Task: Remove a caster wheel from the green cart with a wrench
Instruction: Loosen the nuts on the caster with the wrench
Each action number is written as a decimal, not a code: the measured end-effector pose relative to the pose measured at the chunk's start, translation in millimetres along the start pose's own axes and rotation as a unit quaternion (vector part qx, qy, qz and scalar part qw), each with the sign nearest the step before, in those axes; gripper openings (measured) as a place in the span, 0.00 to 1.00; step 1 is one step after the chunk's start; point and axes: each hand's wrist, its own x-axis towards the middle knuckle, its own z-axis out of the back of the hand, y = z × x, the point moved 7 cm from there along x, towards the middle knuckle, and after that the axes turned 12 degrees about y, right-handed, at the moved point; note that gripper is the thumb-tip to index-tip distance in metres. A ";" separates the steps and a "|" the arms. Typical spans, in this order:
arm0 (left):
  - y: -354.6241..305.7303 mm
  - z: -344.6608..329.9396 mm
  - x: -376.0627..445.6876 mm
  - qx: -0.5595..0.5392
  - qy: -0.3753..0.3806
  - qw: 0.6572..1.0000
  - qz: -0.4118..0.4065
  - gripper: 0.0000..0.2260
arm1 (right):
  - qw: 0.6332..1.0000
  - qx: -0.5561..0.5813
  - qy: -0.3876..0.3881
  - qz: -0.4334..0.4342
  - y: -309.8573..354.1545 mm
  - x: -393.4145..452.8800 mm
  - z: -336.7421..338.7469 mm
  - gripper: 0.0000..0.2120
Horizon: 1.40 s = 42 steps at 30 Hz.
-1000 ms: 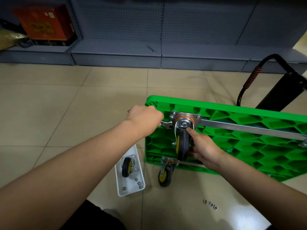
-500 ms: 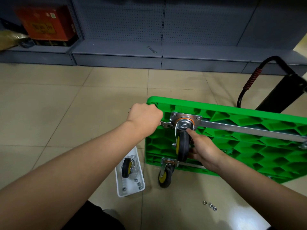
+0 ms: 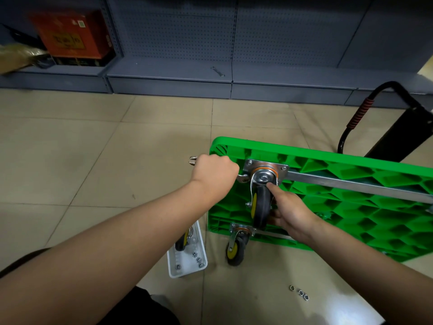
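Note:
The green cart (image 3: 351,207) lies tipped on its side, its ribbed underside facing me. A black caster wheel (image 3: 261,205) with a yellow hub stands out from a metal plate (image 3: 264,171) at the cart's upper left corner. My left hand (image 3: 214,173) grips a silver wrench (image 3: 242,177); its head sits at the plate's left edge and its tail (image 3: 192,160) sticks out past my fist. My right hand (image 3: 289,212) holds the caster wheel from the right, thumb up by the swivel. A second caster (image 3: 235,250) hangs at the cart's lower left corner.
A white tray (image 3: 201,266) on the floor holds a loose caster (image 3: 181,241) and several nuts. Three nuts (image 3: 299,292) lie on the tiles at lower right. The cart's black handle (image 3: 365,109) reaches toward the grey shelving, where another wrench (image 3: 218,72) lies.
My left fist with the wrench has shifted slightly; the wrench's tail end now shows more to the left of my fist. My right hand keeps its hold on the wheel.

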 end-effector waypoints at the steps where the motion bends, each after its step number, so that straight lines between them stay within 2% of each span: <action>1: 2.2 -4.4 1.9 -0.002 0.005 1.000 0.003 0.06 | 1.000 0.000 0.001 0.001 -0.3 -0.2 0.0 0.16; 4: 4.9 -22.8 6.2 -0.038 0.031 0.999 0.003 0.06 | 1.000 0.005 0.010 0.007 -0.4 -0.5 0.5 0.15; 8: 3.2 -51.2 6.7 -0.160 0.073 0.984 -0.007 0.11 | 1.000 0.009 0.019 0.015 1.2 -0.7 0.0 0.14; 11: -2.5 -74.4 8.0 -0.261 0.093 0.961 0.010 0.11 | 1.000 0.008 0.015 0.014 1.1 -0.2 0.1 0.14; 13: -11.3 -90.8 8.9 -0.346 0.105 0.932 0.018 0.11 | 1.000 0.006 0.010 0.012 2.3 -1.2 -0.6 0.15; 15: -24.5 -104.2 8.1 -0.451 0.114 0.885 0.020 0.14 | 1.000 0.002 0.004 0.007 2.2 -1.2 -0.9 0.15; 18: -46.0 -122.5 4.0 -0.600 0.134 0.788 0.033 0.16 | 1.000 -0.002 -0.002 0.003 1.8 -1.9 -0.4 0.17; 20: -59.1 -129.2 0.7 -0.693 0.150 0.704 0.039 0.16 | 1.000 -0.001 -0.004 -0.001 0.5 -2.5 -0.3 0.16; 22: -66.7 -131.5 -2.4 -0.780 0.168 0.601 0.052 0.14 | 1.000 0.008 -0.002 -0.001 0.1 -3.8 -1.2 0.16; 23: -67.3 -131.8 -4.0 -0.804 0.176 0.564 0.065 0.13 | 1.000 0.011 -0.002 -0.001 0.2 -5.1 -1.8 0.16; 24: -66.4 -132.7 -4.4 -0.820 0.180 0.538 0.077 0.11 | 1.000 0.012 -0.004 -0.005 -0.5 -5.4 -1.9 0.18; 28: -59.7 -139.0 -8.7 -0.844 0.173 0.485 0.151 0.08 | 1.000 0.028 -0.007 -0.005 -1.3 -5.3 -1.1 0.18; 33: -58.9 -126.5 -16.8 -0.910 0.125 0.329 0.218 0.08 | 1.000 0.014 -0.009 -0.009 0.0 -4.8 -1.3 0.17; 35: -59.0 -116.8 -8.7 -0.924 0.109 0.307 0.201 0.10 | 1.000 0.006 -0.008 -0.011 -0.4 -4.1 -1.2 0.17; 38: -62.6 -107.2 3.6 -0.925 0.111 0.310 0.189 0.10 | 1.000 -0.006 -0.002 -0.009 0.3 -4.2 -1.0 0.17; 41: -66.3 -102.5 9.7 -0.934 0.100 0.286 0.192 0.10 | 1.000 -0.010 0.002 -0.011 0.0 -3.8 -0.7 0.17; 42: -66.5 -104.1 12.3 -0.934 0.095 0.283 0.196 0.12 | 1.000 -0.011 0.002 -0.011 0.2 -4.1 -0.8 0.17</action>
